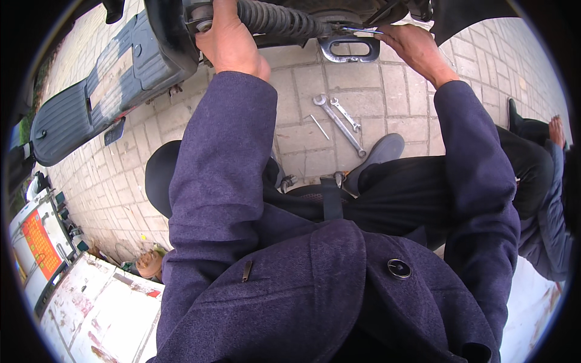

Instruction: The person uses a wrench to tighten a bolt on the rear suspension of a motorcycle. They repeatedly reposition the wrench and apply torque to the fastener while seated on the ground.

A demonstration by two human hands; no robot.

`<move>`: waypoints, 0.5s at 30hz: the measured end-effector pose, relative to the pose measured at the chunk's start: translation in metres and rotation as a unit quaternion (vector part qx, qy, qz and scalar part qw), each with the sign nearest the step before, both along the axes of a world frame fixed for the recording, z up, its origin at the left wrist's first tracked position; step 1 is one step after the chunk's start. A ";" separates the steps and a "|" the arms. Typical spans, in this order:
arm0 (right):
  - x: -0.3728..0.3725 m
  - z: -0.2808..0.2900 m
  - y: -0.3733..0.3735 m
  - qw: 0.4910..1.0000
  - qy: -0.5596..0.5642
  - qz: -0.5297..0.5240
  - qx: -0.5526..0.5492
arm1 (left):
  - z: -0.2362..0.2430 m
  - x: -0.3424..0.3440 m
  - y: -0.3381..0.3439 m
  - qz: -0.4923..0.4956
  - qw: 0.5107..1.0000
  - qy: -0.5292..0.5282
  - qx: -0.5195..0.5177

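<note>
Dark coat [290,284] filled the foreground. Left hand [231,47] curled beside a coil spring [279,18], its hold impossible to tell. Right hand [416,49] pinched a slim metal tool [358,29].

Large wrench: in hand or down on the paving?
Down on the paving: the large wrench lies beside a smaller wrench, away from both left hand and right hand.

dark grey spring [284,19], silver wrenches [341,127], purple sleeves [221,139], brick-patterned paving [400,97]
</note>
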State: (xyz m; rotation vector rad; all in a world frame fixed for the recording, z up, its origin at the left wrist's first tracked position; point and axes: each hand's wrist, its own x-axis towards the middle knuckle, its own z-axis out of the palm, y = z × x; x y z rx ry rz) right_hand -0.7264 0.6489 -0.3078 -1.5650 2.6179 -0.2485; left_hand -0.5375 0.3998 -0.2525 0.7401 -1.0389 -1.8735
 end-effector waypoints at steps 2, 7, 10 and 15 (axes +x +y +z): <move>0.002 0.007 -0.006 1.000 0.021 -0.003 0.018 | 0.001 0.000 0.001 0.001 1.000 0.003 0.000; -0.001 0.005 -0.009 1.000 0.002 -0.002 0.002 | 0.003 0.001 0.001 -0.005 1.000 0.003 0.003; -0.004 -0.001 -0.008 0.999 -0.025 -0.002 -0.034 | 0.002 0.001 0.001 -0.007 1.000 0.004 0.004; -0.003 0.010 -0.016 0.998 -0.038 -0.038 0.023 | 0.001 0.000 0.001 0.001 1.000 0.008 -0.010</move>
